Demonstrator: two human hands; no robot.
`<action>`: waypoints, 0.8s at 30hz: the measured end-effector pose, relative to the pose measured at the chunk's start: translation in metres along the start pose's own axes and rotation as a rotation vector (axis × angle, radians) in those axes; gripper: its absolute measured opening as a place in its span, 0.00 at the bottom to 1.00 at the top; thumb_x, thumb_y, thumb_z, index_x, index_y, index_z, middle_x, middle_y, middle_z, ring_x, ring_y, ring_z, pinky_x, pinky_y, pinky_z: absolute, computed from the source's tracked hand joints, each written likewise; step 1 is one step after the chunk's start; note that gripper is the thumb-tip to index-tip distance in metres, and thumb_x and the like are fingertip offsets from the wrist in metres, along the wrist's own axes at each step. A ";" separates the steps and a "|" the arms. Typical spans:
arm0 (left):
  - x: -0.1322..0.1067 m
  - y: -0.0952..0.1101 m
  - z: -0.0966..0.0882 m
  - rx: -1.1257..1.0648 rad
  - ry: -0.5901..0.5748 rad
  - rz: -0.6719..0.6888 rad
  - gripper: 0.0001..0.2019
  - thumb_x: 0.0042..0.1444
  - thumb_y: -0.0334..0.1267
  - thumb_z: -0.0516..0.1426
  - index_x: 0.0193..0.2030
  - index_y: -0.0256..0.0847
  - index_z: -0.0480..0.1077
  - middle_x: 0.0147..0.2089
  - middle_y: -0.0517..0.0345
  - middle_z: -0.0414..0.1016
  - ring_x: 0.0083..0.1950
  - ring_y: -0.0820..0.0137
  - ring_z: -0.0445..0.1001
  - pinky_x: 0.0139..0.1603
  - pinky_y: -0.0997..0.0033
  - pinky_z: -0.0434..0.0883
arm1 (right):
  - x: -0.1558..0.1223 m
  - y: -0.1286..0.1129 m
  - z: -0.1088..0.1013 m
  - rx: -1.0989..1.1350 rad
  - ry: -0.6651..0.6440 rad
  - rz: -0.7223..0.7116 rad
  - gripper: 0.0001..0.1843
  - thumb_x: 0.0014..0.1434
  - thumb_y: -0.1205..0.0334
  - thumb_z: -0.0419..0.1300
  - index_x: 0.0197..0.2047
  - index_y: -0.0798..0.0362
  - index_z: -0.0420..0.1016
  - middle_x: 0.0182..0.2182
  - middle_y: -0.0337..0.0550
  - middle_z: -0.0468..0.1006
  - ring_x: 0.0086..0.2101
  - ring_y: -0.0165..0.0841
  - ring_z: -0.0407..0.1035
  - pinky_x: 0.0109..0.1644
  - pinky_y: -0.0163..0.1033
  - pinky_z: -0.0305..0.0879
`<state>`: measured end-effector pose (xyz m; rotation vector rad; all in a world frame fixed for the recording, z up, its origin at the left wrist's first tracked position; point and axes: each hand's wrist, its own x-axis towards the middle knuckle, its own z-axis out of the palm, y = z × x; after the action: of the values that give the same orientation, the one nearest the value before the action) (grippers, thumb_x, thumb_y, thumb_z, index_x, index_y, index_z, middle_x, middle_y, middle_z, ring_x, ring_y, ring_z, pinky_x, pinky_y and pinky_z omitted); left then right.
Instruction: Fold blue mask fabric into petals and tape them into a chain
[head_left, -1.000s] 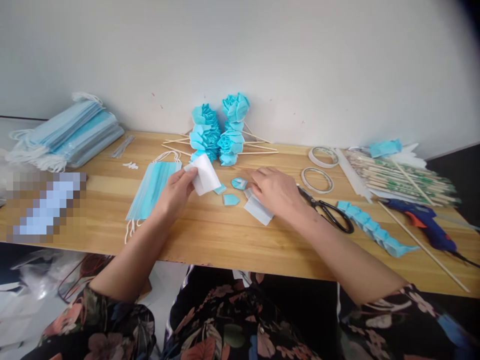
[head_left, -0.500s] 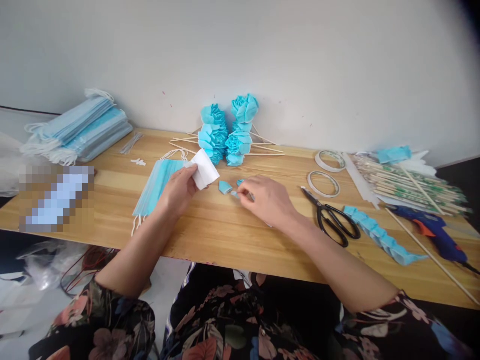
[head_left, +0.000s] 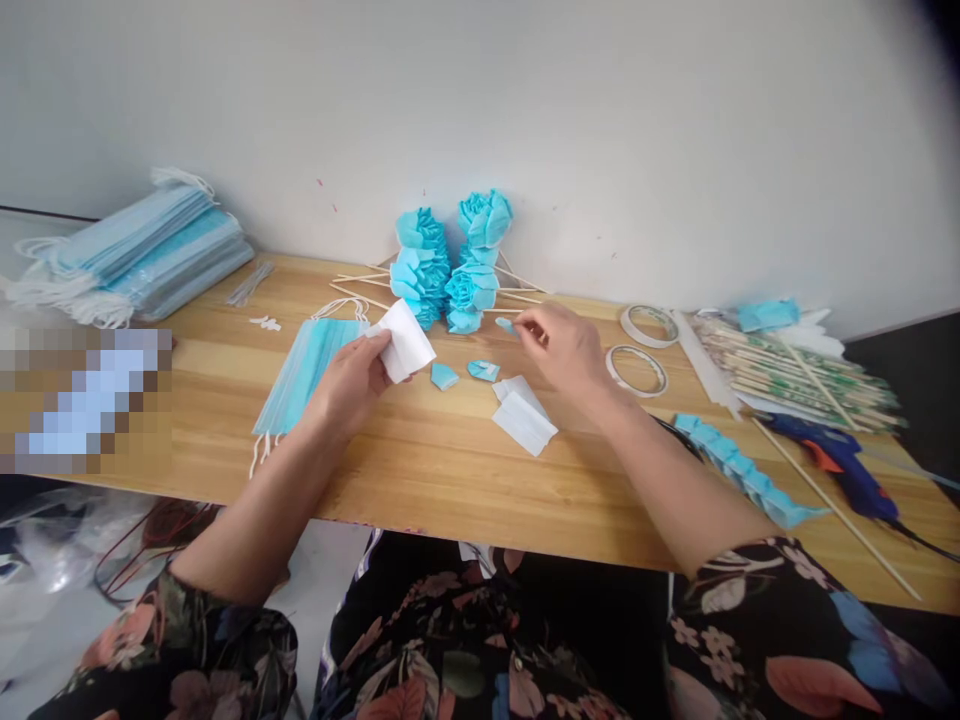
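My left hand (head_left: pixel 352 380) is closed on a folded white piece of fabric (head_left: pixel 409 342), thumb on top, above a stack of blue face masks (head_left: pixel 307 365). My right hand (head_left: pixel 562 345) is closed in a pinch, with a small blue scrap (head_left: pixel 505 325) at its fingertips. Between the hands lie two cut blue pieces, one on the left (head_left: pixel 444 376) and one on the right (head_left: pixel 484 371). A white fabric piece (head_left: pixel 525 415) rests on the table nearer to me. Part of the scissors is hidden behind my right forearm.
Blue fabric flowers (head_left: pixel 420 270) on wooden sticks lie by the wall. More masks (head_left: pixel 142 250) are piled at the left. Toward the right are tape rolls (head_left: pixel 637 370), a pleated blue strip (head_left: pixel 742 470), a glue gun (head_left: pixel 840 465) and bundled sticks (head_left: pixel 795 375).
My right hand has moved away from me and to the right with the small blue scrap, uncovering the white piece on the table. My left hand stays nearly still with the white fabric.
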<state>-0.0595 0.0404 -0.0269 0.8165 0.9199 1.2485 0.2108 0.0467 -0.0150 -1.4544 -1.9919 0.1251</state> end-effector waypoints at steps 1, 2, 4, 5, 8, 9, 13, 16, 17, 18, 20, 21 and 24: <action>0.000 0.000 0.000 -0.001 0.005 -0.002 0.11 0.56 0.37 0.58 0.40 0.29 0.72 0.35 0.49 0.77 0.32 0.68 0.75 0.29 0.71 0.73 | 0.000 0.003 0.000 -0.083 -0.053 -0.091 0.09 0.62 0.66 0.54 0.38 0.52 0.77 0.37 0.46 0.80 0.38 0.37 0.72 0.40 0.39 0.62; 0.000 0.000 0.000 -0.003 0.008 -0.003 0.11 0.56 0.37 0.58 0.40 0.29 0.72 0.35 0.49 0.77 0.32 0.68 0.75 0.29 0.71 0.73 | -0.001 0.006 0.000 -0.143 -0.119 -0.155 0.10 0.63 0.67 0.54 0.40 0.52 0.78 0.39 0.48 0.81 0.40 0.39 0.73 0.41 0.40 0.63; 0.000 0.000 -0.001 -0.008 0.003 -0.003 0.11 0.56 0.37 0.58 0.40 0.29 0.72 0.35 0.49 0.77 0.33 0.67 0.76 0.29 0.71 0.73 | -0.003 0.010 -0.001 -0.200 -0.195 -0.185 0.12 0.63 0.69 0.53 0.43 0.52 0.78 0.42 0.48 0.82 0.43 0.41 0.74 0.42 0.41 0.64; 0.000 0.000 -0.001 -0.012 0.000 -0.002 0.11 0.56 0.37 0.58 0.40 0.29 0.73 0.35 0.49 0.77 0.33 0.67 0.76 0.29 0.71 0.73 | -0.004 0.010 -0.002 -0.206 -0.192 -0.164 0.13 0.63 0.70 0.53 0.43 0.52 0.78 0.43 0.48 0.82 0.44 0.41 0.74 0.42 0.42 0.65; -0.001 -0.001 -0.001 -0.025 -0.006 0.010 0.11 0.56 0.37 0.59 0.40 0.30 0.73 0.36 0.48 0.77 0.35 0.65 0.76 0.30 0.70 0.73 | -0.005 0.000 -0.003 -0.166 -0.146 -0.115 0.14 0.63 0.70 0.53 0.46 0.50 0.78 0.44 0.46 0.83 0.45 0.41 0.74 0.45 0.43 0.67; -0.001 0.000 -0.001 -0.026 -0.004 0.014 0.11 0.56 0.37 0.59 0.40 0.30 0.72 0.36 0.48 0.77 0.36 0.65 0.76 0.30 0.70 0.73 | -0.004 -0.006 -0.001 -0.146 -0.158 -0.128 0.14 0.63 0.71 0.53 0.46 0.50 0.78 0.44 0.46 0.83 0.45 0.41 0.74 0.46 0.43 0.67; -0.001 0.000 0.000 -0.030 0.006 0.010 0.10 0.55 0.37 0.59 0.40 0.30 0.72 0.35 0.50 0.77 0.34 0.66 0.75 0.29 0.70 0.72 | 0.000 -0.032 0.011 -0.111 -0.316 -0.299 0.12 0.63 0.68 0.57 0.48 0.52 0.78 0.46 0.48 0.81 0.47 0.40 0.72 0.49 0.44 0.66; -0.001 0.000 0.000 -0.037 0.010 0.008 0.09 0.56 0.36 0.58 0.39 0.31 0.72 0.34 0.51 0.75 0.33 0.68 0.74 0.29 0.71 0.72 | 0.003 -0.048 0.025 -0.172 -0.415 -0.413 0.10 0.64 0.65 0.59 0.47 0.51 0.78 0.44 0.47 0.81 0.46 0.40 0.71 0.48 0.43 0.62; -0.001 0.001 0.000 -0.039 0.013 0.007 0.09 0.56 0.36 0.58 0.39 0.30 0.72 0.34 0.51 0.75 0.32 0.68 0.74 0.29 0.70 0.72 | 0.004 -0.052 0.029 -0.215 -0.432 -0.432 0.09 0.63 0.64 0.60 0.46 0.51 0.78 0.42 0.47 0.81 0.45 0.41 0.70 0.47 0.44 0.61; -0.001 0.001 0.000 -0.041 0.018 0.007 0.09 0.56 0.36 0.58 0.39 0.30 0.72 0.34 0.51 0.75 0.32 0.68 0.74 0.29 0.70 0.72 | 0.005 -0.055 0.032 -0.261 -0.439 -0.446 0.08 0.63 0.63 0.60 0.44 0.52 0.79 0.41 0.48 0.80 0.44 0.41 0.70 0.46 0.44 0.59; -0.001 0.002 0.000 -0.046 0.031 0.005 0.09 0.56 0.36 0.58 0.39 0.30 0.72 0.34 0.51 0.75 0.32 0.69 0.74 0.29 0.70 0.72 | 0.006 -0.060 0.036 -0.338 -0.439 -0.463 0.07 0.64 0.63 0.59 0.41 0.54 0.79 0.38 0.49 0.80 0.42 0.41 0.69 0.44 0.44 0.56; -0.002 0.002 0.001 -0.048 0.034 0.004 0.09 0.56 0.36 0.58 0.39 0.30 0.72 0.34 0.51 0.75 0.32 0.69 0.74 0.29 0.70 0.72 | 0.007 -0.062 0.038 -0.361 -0.433 -0.461 0.08 0.64 0.63 0.58 0.39 0.55 0.79 0.36 0.49 0.80 0.41 0.41 0.69 0.43 0.45 0.54; -0.003 0.003 0.001 -0.052 0.018 0.001 0.09 0.56 0.36 0.58 0.39 0.30 0.72 0.34 0.51 0.75 0.32 0.69 0.74 0.29 0.71 0.72 | 0.007 -0.062 0.039 -0.401 -0.381 -0.391 0.11 0.66 0.62 0.56 0.37 0.56 0.78 0.35 0.50 0.81 0.39 0.40 0.70 0.41 0.44 0.51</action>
<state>-0.0597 0.0380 -0.0237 0.7656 0.8987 1.2771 0.1375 0.0413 -0.0148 -1.3081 -2.6977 -0.1936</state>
